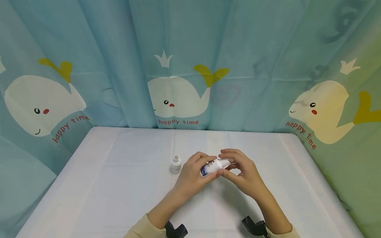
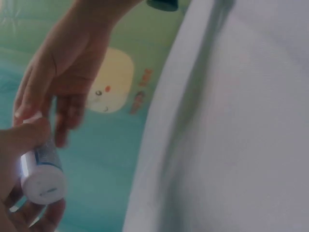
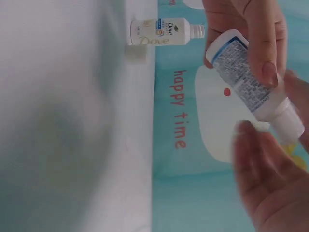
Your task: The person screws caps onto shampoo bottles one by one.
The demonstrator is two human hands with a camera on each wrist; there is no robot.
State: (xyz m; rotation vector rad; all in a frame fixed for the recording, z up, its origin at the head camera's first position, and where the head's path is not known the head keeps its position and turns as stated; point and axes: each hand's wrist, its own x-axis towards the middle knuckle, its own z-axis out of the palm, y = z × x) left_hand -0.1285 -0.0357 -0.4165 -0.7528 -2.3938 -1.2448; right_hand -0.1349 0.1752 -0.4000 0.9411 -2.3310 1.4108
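Observation:
A small white bottle (image 1: 209, 168) with a blue-edged label lies tilted in the left hand (image 1: 191, 175), whose thumb and fingers grip its body. Its white cap (image 3: 288, 123) points toward the right hand (image 1: 242, 172). The right fingers and thumb are spread loosely around the cap end, and a gap shows between the blurred fingertips (image 3: 244, 130) and the cap in the right wrist view. The bottle's round base (image 2: 44, 188) faces the left wrist camera. Just left of the left hand, a second white bottle (image 1: 176, 165), labelled Dove, stands upright with a bare threaded neck (image 3: 197, 31).
A white-covered table (image 1: 119, 185) lies under the hands. Behind it and along the sides hangs a blue-green curtain (image 1: 184, 39) printed with whales. Black straps or mounts (image 1: 256, 227) sit at both wrists.

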